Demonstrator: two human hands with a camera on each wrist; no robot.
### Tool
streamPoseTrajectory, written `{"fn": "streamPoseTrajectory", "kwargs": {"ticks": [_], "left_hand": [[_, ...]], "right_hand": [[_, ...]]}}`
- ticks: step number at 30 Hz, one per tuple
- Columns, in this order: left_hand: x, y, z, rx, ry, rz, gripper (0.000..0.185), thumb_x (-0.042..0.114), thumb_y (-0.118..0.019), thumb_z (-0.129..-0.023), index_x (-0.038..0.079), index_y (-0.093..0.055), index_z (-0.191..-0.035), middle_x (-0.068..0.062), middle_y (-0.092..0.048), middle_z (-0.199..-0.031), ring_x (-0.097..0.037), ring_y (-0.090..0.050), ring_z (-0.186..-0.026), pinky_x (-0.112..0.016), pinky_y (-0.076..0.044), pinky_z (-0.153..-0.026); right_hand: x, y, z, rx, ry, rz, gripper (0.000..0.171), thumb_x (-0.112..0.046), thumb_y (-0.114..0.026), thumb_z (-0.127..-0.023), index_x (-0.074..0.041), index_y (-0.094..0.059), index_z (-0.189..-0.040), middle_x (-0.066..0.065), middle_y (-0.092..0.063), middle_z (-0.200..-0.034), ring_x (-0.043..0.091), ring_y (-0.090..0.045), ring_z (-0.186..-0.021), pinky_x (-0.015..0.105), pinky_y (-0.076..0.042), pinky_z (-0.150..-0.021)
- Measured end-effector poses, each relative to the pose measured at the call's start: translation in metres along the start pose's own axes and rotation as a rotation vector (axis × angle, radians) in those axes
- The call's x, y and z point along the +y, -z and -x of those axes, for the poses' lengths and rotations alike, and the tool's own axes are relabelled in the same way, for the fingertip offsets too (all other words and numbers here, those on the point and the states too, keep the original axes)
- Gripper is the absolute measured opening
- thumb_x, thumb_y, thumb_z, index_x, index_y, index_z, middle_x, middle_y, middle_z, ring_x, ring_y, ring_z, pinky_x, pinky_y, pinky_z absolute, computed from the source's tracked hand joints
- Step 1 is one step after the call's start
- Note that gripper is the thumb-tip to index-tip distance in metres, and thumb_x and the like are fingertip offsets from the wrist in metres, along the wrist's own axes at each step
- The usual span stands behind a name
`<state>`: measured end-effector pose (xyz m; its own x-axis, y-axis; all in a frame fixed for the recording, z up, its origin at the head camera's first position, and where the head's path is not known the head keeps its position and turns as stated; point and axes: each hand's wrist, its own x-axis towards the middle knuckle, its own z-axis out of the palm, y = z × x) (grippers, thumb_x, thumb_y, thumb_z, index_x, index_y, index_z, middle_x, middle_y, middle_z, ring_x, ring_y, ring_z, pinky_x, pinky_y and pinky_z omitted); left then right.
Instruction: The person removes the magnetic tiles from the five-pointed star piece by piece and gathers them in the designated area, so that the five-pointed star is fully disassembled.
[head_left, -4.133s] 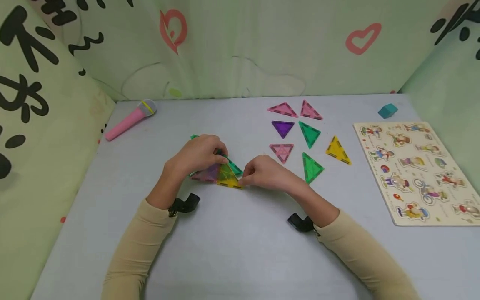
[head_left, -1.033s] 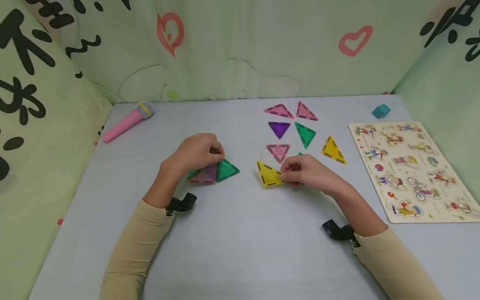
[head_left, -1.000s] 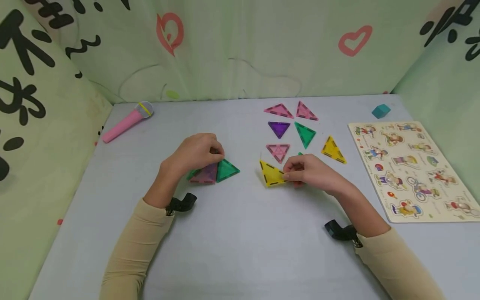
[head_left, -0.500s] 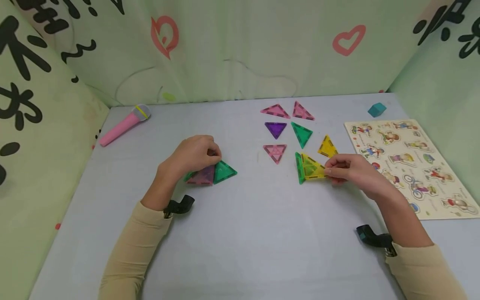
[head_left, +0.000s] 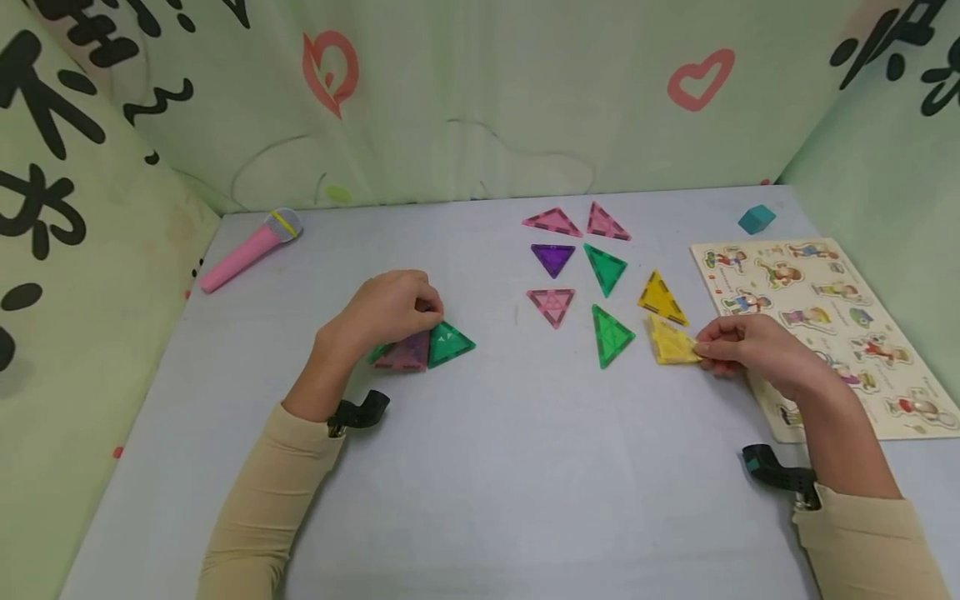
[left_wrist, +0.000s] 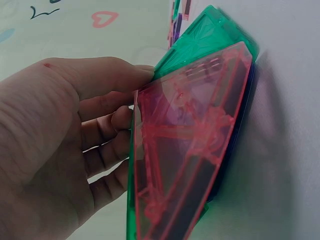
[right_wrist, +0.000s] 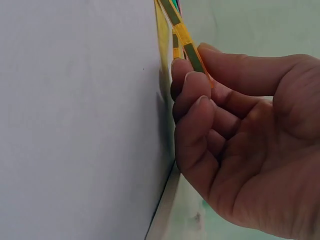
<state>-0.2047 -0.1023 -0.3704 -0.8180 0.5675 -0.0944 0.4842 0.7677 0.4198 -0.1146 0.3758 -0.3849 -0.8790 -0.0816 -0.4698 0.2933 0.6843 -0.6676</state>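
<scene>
My left hand [head_left: 393,304] pinches the top of a small structure of magnetic tiles. Its pink-purple tile [head_left: 406,352] faces me, and a green tile [head_left: 450,343] slants off its right side. In the left wrist view the thumb presses the upper edge beside a pink tile [left_wrist: 185,135] and a green tile [left_wrist: 205,37]. My right hand [head_left: 757,346] pinches a yellow triangular magnetic tile [head_left: 672,342] by its right corner, tilted just above the table. In the right wrist view, the yellow tile [right_wrist: 182,35] appears edge-on between thumb and fingers.
Loose triangular tiles lie right of centre: a yellow one [head_left: 660,298], green ones [head_left: 611,335], a purple one [head_left: 552,258] and pink ones [head_left: 551,307]. A picture puzzle board [head_left: 817,292] lies under the right forearm. A toy microphone [head_left: 251,250] and a teal block [head_left: 757,219] sit at the back.
The right hand has taken the yellow tile from the structure's right side and carried it right, past the loose green tile. A green tile shows there now. The left hand stays on the structure.
</scene>
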Motion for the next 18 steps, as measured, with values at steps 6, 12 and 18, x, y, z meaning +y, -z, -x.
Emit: {"fn": "streamPoseTrajectory", "kwargs": {"ticks": [6,12,18], "left_hand": [[0.001,0.002,0.001,-0.001,0.001,0.008,0.014,0.023,-0.065,-0.093,0.02,-0.078,-0.093,0.004,-0.062,-0.09,-0.015,-0.055,-0.081,-0.031,-0.046,-0.071],[0.001,0.002,0.001,-0.001,0.002,0.009,0.014,0.023,-0.065,-0.093,0.02,-0.078,-0.093,0.004,-0.063,-0.091,-0.015,-0.056,-0.083,-0.032,-0.047,-0.072],[0.002,0.003,0.002,0.0,-0.005,0.006,0.014,0.024,-0.065,-0.093,0.019,-0.078,-0.094,0.004,-0.063,-0.092,-0.015,-0.057,-0.084,-0.032,-0.047,-0.074]], "right_hand": [[-0.006,-0.002,0.003,-0.025,-0.009,0.128,0.033,-0.027,-0.062,-0.098,0.004,-0.064,-0.108,0.001,-0.062,-0.079,0.011,-0.054,-0.067,0.026,-0.048,-0.061],[-0.011,-0.004,0.006,0.031,-0.039,0.284,0.032,-0.034,-0.066,-0.093,-0.002,-0.067,-0.093,-0.001,-0.056,-0.072,0.015,-0.048,-0.068,0.027,-0.037,-0.058],[-0.024,-0.012,0.006,0.137,0.005,0.37,0.033,-0.036,-0.065,-0.094,-0.004,-0.065,-0.09,0.002,-0.054,-0.072,0.02,-0.047,-0.07,0.029,-0.033,-0.058]]}}
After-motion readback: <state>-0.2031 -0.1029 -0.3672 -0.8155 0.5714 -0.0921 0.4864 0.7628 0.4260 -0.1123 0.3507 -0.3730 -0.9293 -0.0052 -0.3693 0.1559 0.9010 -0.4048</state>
